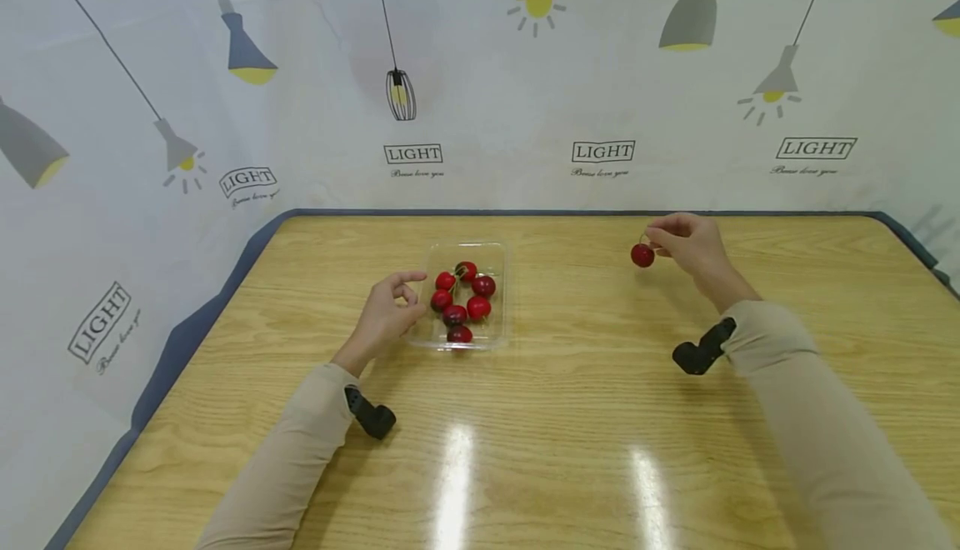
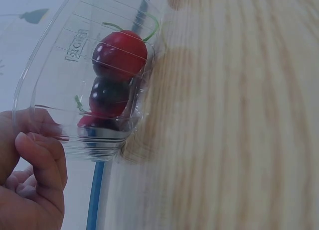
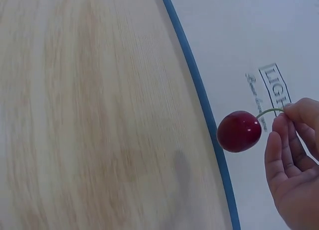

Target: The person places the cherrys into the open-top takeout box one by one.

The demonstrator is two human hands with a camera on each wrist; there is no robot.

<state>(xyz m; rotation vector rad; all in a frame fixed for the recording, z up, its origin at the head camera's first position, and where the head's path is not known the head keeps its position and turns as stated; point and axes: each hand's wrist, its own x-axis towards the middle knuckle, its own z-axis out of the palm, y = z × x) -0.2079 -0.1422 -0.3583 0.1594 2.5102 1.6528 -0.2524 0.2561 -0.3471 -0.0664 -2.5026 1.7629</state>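
Observation:
A clear plastic container [image 1: 495, 335] holding several red cherries [image 1: 478, 308] stands on the wooden table. My left hand [image 1: 390, 308] is at its left side, thumb and fingers bent at the rim, which they hold; in the left wrist view, the fingers [image 2: 45, 160] overlap the clear wall. Off to the right, my right hand [image 1: 692, 248] pinches a single dark red cherry [image 1: 642, 255] by its green stem. This cherry [image 3: 239, 131] hangs below the fingertips, above the table, in the head view.
The wooden table [image 1: 570, 417] has a blue edge [image 3: 199, 85] at the back and sides. A white backdrop [image 1: 480, 25] printed with lamps and lettering rises behind it. Each wrist wears a black camera [image 1: 701, 350] over a beige sleeve [image 1: 817, 417].

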